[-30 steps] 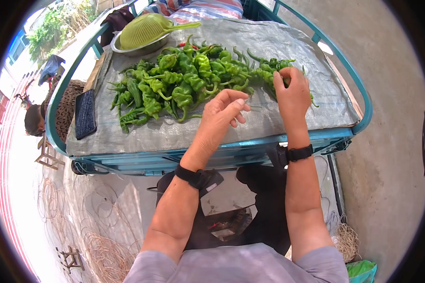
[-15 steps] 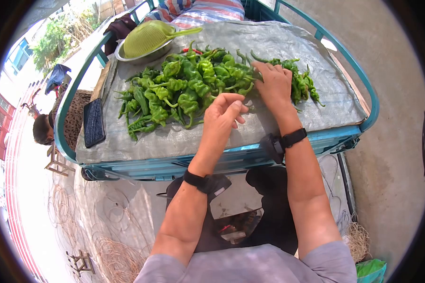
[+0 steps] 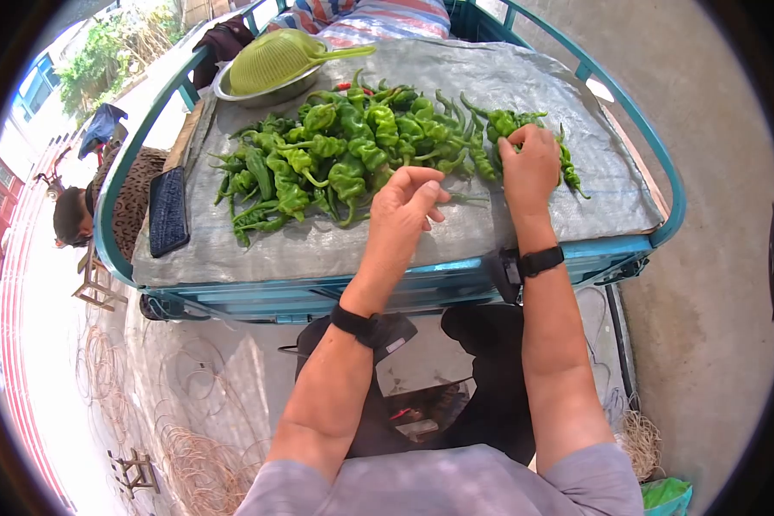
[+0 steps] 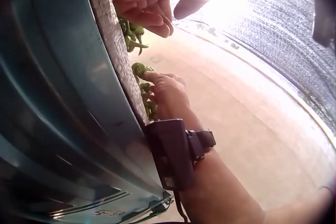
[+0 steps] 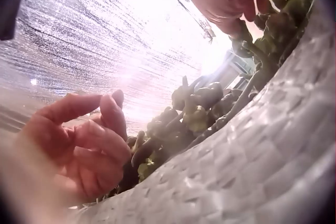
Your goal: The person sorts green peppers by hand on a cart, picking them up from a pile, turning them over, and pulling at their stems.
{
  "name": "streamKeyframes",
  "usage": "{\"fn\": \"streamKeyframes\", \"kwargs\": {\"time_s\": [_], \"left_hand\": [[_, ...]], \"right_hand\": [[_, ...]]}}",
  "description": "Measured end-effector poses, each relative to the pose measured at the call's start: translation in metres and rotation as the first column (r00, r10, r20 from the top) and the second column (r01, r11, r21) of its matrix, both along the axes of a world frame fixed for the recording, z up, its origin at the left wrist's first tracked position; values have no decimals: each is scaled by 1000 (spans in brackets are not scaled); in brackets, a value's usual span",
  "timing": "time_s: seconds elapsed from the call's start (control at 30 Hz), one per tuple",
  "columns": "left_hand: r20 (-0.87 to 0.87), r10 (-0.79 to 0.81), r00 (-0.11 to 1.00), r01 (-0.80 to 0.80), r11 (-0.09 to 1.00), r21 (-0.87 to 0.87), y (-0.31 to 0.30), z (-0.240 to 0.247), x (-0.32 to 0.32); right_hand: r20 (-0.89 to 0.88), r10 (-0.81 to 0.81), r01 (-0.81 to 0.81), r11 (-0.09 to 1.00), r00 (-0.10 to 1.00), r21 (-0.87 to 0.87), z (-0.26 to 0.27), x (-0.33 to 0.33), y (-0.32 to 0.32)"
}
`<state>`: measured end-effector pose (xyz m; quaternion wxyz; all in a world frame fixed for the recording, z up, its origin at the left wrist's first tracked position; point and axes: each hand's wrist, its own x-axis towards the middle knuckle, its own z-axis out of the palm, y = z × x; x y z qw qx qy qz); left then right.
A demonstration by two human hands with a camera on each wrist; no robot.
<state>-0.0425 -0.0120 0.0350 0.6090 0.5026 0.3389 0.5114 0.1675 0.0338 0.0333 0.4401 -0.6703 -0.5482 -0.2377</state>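
A large heap of wrinkled green peppers lies on a grey woven sheet, a few red ones at its back. To its right is a smaller group of green peppers. Over that group my right hand has thumb and fingers bent down, pinching a green pepper, best seen in the left wrist view. My left hand hovers in front of the large heap, fingers loosely curled and thumb near the index fingertip, nothing visible between them.
A yellow-green strainer sits in a metal bowl at the back left. A phone lies at the sheet's left edge. Blue rails border the cart bed. Another person is at the left, beyond the rail.
My right hand reached left to the large heap's edge, then came back right over the smaller group. The left hand keeps the same loose pose. The view shifted slightly.
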Motion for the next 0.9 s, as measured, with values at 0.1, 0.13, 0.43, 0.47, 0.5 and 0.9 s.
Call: {"fn": "streamKeyframes", "kwargs": {"time_s": [0.1, 0.13, 0.43, 0.47, 0.5, 0.9], "left_hand": [[4, 1, 1000, -1, 1000, 5, 1, 0, 0], [8, 1, 1000, -1, 1000, 6, 2, -1, -1], [-21, 42, 999, -41, 999, 8, 1, -2, -2], [-12, 42, 999, -42, 999, 7, 1, -2, -3], [-5, 43, 999, -43, 999, 7, 1, -3, -4], [-30, 13, 999, -13, 1000, -10, -1, -6, -2]], "right_hand": [[144, -63, 70, 997, 988, -43, 2, -8, -3], [153, -57, 62, 998, 987, -28, 4, -13, -4], [-341, 344, -412, 899, 875, -151, 10, -43, -7], [-376, 370, -446, 885, 849, -136, 8, -42, -6], [-408, 384, -472, 871, 828, -139, 8, -41, -5], [-676, 521, -381, 851, 521, 362, 10, -43, 15]]}}
